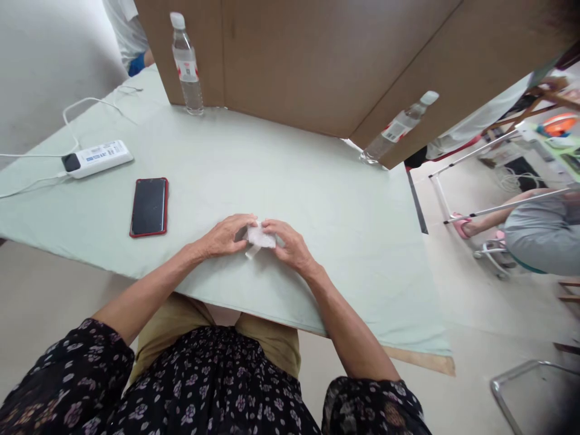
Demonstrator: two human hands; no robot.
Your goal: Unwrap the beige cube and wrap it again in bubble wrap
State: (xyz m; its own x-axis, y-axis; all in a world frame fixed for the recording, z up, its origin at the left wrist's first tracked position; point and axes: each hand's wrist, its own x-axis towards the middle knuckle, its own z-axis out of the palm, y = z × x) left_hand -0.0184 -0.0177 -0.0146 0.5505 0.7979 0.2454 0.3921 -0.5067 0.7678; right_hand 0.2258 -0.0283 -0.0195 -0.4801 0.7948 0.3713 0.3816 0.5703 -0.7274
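Observation:
A small white packet (261, 237), rectangular and perhaps soft, is between my two hands near the table's front edge. My left hand (229, 234) grips its left side, thumb below and fingers above. On its right side my right hand (290, 244) holds it the same way, fingers on the top edge and thumb at the lower corner. A short whitish strip (252, 252) sticks out from under the packet toward me; whether it is joined to the packet I cannot tell. What exactly the packet is does not show.
A phone (149, 206) with a red case lies left of my hands. Behind it is a white power strip (102, 158) with cables. Two water bottles (186, 69) stand against a tall cardboard screen (290, 60) at the back. A person (544, 232) sits at far right.

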